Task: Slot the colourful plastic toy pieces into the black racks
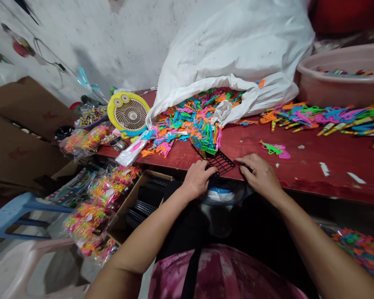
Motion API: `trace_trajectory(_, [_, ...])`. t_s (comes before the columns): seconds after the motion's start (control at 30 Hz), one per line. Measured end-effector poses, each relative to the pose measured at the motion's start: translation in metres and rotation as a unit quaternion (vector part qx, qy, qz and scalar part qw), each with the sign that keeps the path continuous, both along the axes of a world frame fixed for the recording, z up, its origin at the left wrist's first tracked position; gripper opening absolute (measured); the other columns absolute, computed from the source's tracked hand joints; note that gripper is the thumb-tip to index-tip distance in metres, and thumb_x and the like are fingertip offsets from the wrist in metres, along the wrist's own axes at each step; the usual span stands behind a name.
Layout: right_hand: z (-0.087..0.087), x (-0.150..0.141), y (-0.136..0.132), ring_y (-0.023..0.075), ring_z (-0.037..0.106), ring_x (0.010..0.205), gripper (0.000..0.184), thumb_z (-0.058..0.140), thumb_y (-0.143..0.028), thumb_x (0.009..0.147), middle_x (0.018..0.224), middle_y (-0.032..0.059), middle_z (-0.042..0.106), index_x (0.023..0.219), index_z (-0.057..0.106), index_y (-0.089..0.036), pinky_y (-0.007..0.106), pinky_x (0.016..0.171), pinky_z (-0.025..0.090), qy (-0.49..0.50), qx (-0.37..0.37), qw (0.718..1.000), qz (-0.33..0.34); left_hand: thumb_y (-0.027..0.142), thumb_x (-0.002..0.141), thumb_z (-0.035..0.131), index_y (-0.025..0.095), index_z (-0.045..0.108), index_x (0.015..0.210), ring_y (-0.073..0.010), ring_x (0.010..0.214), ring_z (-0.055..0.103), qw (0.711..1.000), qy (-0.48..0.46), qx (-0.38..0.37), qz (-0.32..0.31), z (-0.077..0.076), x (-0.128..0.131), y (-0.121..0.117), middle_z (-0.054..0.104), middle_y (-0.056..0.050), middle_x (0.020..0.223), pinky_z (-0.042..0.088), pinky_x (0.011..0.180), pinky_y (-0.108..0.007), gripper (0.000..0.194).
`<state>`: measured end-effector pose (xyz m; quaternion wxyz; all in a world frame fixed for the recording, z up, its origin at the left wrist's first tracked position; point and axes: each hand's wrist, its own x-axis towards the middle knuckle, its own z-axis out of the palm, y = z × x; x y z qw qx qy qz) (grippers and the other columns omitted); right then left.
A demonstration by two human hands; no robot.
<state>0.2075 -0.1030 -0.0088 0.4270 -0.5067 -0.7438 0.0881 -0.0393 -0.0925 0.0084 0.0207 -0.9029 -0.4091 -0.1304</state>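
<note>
A black plastic grid rack [225, 162] lies at the red table's front edge, partly over it. Bright plastic toy guns [205, 143] are bunched upright at its far left end. My left hand [197, 178] is closed on the rack's near left edge, thumb over the bars. At the rack's right corner is my right hand [262, 173], thumb and forefinger apart with nothing visible between them; whether a fingertip touches the rack I cannot tell. Beyond both hands, a white sack [237, 45] spills a heap of toy guns [187, 114]. Green and pink toy pieces [274, 149] lie right of it.
More toy guns with striped sticks [330, 116] line the table's right side, before a pink tub [339, 89]. A yellow fan [129, 112] stands left. Below are a carton of black racks [146, 199], bagged toys [93, 216], stools [21, 211] and a bucket [222, 197].
</note>
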Motion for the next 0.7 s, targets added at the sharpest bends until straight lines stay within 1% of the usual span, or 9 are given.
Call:
trace_trajectory(0.1, [-0.001, 0.000, 0.000, 0.0238, 0.061, 0.087, 0.030, 0.049, -0.021, 0.089, 0.093, 0.0089, 0.066, 0.107, 0.072, -0.022, 0.041, 0.079, 0.050, 0.004, 0.003, 1.000, 0.000, 0.010, 0.081, 0.050, 0.025, 0.062, 0.122, -0.0246, 0.105, 0.053, 0.999, -0.049, -0.009, -0.002, -0.005, -0.002, -0.003, 0.057, -0.010, 0.118, 0.049, 0.088, -0.040, 0.045])
trace_trajectory(0.2, [-0.001, 0.000, 0.000, 0.0236, 0.060, 0.087, 0.030, 0.049, -0.021, 0.089, 0.092, 0.0086, 0.066, 0.107, 0.072, -0.023, 0.041, 0.079, 0.050, 0.003, 0.004, 1.000, -0.002, 0.008, 0.080, 0.049, 0.022, 0.062, 0.125, -0.0246, 0.115, 0.053, 0.994, -0.107, -0.009, -0.026, -0.013, -0.008, -0.008, 0.054, -0.012, 0.128, 0.048, 0.095, -0.041, 0.049])
trace_trajectory(0.3, [0.000, 0.000, 0.000, 0.0234, 0.060, 0.087, 0.029, 0.049, -0.021, 0.089, 0.092, 0.0083, 0.065, 0.106, 0.072, -0.023, 0.041, 0.079, 0.050, 0.000, 0.002, 1.000, -0.003, 0.009, 0.081, 0.049, 0.021, 0.063, 0.125, -0.0253, 0.120, 0.052, 0.991, -0.122, 0.010, -0.049, -0.019, -0.012, -0.012, 0.051, -0.014, 0.135, 0.047, 0.098, -0.041, 0.048])
trace_trajectory(0.37, [0.001, 0.000, 0.000, 0.0236, 0.060, 0.088, 0.029, 0.049, -0.021, 0.089, 0.091, 0.0086, 0.064, 0.105, 0.072, -0.022, 0.040, 0.079, 0.049, 0.000, 0.001, 1.000, -0.002, 0.010, 0.081, 0.049, 0.022, 0.064, 0.124, -0.0254, 0.119, 0.052, 0.992, -0.115, 0.019, -0.053, -0.020, -0.010, -0.014, 0.053, -0.013, 0.134, 0.047, 0.098, -0.041, 0.047])
trace_trajectory(0.47, [0.002, -0.001, 0.000, 0.0240, 0.060, 0.087, 0.029, 0.048, -0.022, 0.090, 0.091, 0.0089, 0.064, 0.105, 0.073, -0.022, 0.040, 0.077, 0.049, 0.001, -0.001, 1.000, 0.001, 0.010, 0.081, 0.050, 0.023, 0.063, 0.124, -0.0256, 0.116, 0.052, 0.994, -0.097, 0.016, -0.039, -0.018, -0.005, -0.014, 0.055, -0.012, 0.130, 0.047, 0.096, -0.041, 0.047])
trace_trajectory(0.6, [0.002, 0.000, 0.000, 0.0238, 0.059, 0.086, 0.029, 0.049, -0.023, 0.090, 0.090, 0.0084, 0.063, 0.106, 0.073, -0.023, 0.040, 0.076, 0.048, 0.001, -0.002, 1.000, 0.006, 0.010, 0.080, 0.051, 0.024, 0.061, 0.125, -0.0261, 0.114, 0.052, 0.997, -0.080, 0.007, -0.001, -0.015, 0.004, -0.014, 0.054, -0.011, 0.129, 0.047, 0.094, -0.042, 0.048])
trace_trajectory(0.7, [0.001, 0.001, 0.000, 0.0234, 0.059, 0.087, 0.029, 0.049, -0.022, 0.091, 0.090, 0.0081, 0.062, 0.107, 0.073, -0.023, 0.039, 0.076, 0.048, 0.001, -0.001, 1.000, 0.009, 0.011, 0.081, 0.052, 0.026, 0.062, 0.122, -0.0259, 0.110, 0.052, 0.997, -0.075, 0.009, 0.024, -0.015, 0.008, -0.014, 0.054, -0.010, 0.128, 0.047, 0.090, -0.042, 0.045])
